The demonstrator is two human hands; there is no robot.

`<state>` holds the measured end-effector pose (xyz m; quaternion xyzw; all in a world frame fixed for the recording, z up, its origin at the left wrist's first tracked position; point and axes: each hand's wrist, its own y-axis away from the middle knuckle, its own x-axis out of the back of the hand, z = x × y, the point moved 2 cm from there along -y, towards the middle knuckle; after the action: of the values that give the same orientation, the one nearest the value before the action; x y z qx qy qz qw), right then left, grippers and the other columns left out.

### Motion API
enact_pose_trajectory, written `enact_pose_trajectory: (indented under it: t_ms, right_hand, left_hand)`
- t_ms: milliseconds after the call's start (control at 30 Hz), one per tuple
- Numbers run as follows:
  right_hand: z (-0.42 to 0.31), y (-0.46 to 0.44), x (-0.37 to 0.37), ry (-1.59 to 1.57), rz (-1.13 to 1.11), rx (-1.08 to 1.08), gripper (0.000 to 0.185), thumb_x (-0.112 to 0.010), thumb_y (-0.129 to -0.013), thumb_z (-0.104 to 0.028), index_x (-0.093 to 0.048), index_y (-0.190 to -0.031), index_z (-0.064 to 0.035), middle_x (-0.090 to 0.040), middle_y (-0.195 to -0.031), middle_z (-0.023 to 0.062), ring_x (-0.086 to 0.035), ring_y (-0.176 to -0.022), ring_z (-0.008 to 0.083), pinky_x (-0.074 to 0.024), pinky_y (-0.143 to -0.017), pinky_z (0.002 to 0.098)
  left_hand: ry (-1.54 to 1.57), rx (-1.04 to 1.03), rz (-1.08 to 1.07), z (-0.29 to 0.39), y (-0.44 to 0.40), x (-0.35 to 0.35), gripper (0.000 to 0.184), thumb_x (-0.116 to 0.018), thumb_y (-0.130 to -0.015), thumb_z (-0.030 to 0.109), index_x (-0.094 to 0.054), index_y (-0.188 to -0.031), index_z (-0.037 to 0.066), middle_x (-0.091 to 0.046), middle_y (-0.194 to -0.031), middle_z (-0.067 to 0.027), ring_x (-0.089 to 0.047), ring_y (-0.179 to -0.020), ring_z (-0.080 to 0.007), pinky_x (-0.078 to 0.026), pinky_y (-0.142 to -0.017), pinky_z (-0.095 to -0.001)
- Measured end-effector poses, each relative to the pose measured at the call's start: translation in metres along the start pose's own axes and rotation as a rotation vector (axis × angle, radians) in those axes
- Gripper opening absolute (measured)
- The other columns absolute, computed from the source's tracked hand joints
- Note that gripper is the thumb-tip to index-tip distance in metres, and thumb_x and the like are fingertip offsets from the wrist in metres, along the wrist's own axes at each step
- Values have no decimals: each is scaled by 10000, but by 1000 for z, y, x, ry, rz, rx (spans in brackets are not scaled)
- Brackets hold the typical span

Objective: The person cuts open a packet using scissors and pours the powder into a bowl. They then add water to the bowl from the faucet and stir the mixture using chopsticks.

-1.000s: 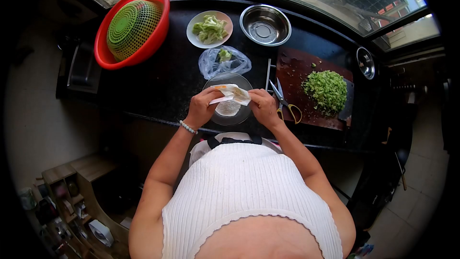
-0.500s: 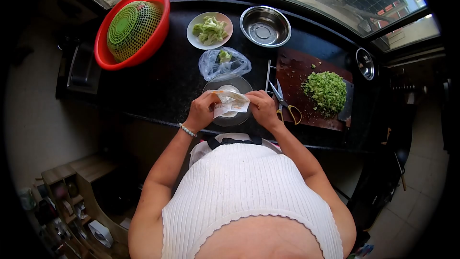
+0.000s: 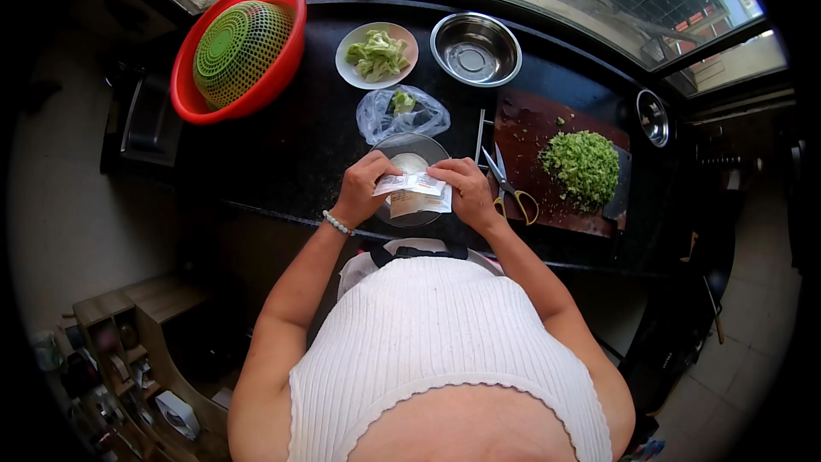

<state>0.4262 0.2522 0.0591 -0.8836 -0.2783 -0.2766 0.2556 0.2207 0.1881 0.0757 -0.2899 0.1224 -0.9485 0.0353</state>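
Note:
Above a glass bowl [image 3: 433, 145], my left hand [image 3: 363, 186] and my right hand [image 3: 466, 188] pinch the two sides of a small white packet [image 3: 423, 195] with faint print. White powder [image 3: 409, 162] lies in the bowl, partly hidden behind the packet. Scissors [image 3: 518, 197] with yellow handles rest just right of my right hand, on the edge of the cutting board. Beyond the bowl sits a clear plastic bag [image 3: 376, 115] with a pale green piece of vegetable [image 3: 402, 102] in it.
Chopped greens [image 3: 581, 167] are heaped on the brown cutting board [image 3: 522, 120], beside a knife blade [image 3: 622, 184]. Behind stand a plate [image 3: 346, 68] of leaves, a steel bowl [image 3: 475, 50] and a red basin [image 3: 295, 43] holding a green colander [image 3: 239, 51]. A small steel bowl [image 3: 652, 117] is far right.
The packet has tipped and folded over toward me, so more of its printed face shows. Both hands have turned slightly with it, and more of the powder is visible.

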Motion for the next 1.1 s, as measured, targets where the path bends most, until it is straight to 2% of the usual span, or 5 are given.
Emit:
enact_pose_trajectory:
  t_ms: [467,667,767,967,1100]
  right_hand:
    - [2,-1,-1,3,12,-16,347,-568,-716,77,-668,-1014,-71,-639,-969,94,-575,-856,280,-479,-725,357]
    - [4,-3,-3,-79,25,-31,247,-562,-737,69,-662,-936,-40,-642,-908,96,-578,-833,279,-472,-711,354]
    - [6,-5,-1,-143,48,-95,212,-565,-736,64,-659,-902,-28,-642,-860,100,-582,-819,278,-468,-708,351]
    - [5,-7,8,-175,97,-188,198,-567,-741,60,-655,-898,-23,-636,-854,104,-584,-822,278,-465,-713,354]
    - [-3,-12,1,-92,97,-56,223,-587,-738,67,-649,-934,-20,-627,-911,109,-590,-843,256,-476,-689,331]
  left_hand:
    - [-38,-119,117,-7,-3,-11,143,-663,-774,140,-626,-808,5,-611,-778,-116,-615,-695,-262,-485,-613,-316]
    - [-155,141,-5,-7,2,-7,110,-669,-762,84,-629,-823,1,-610,-776,-115,-617,-710,-261,-486,-614,-309]
    - [1,-131,108,-22,1,-13,158,-673,-743,54,-625,-886,5,-616,-831,-106,-607,-695,-210,-476,-604,-279]
    - [218,174,-52,-6,6,4,369,-678,-677,-25,-587,-1029,36,-610,-1043,-91,-588,-718,-137,-471,-624,-240]
    - [364,253,207,-15,10,-19,305,-725,-729,24,-604,-1008,30,-642,-905,-53,-579,-684,-106,-466,-621,-222]
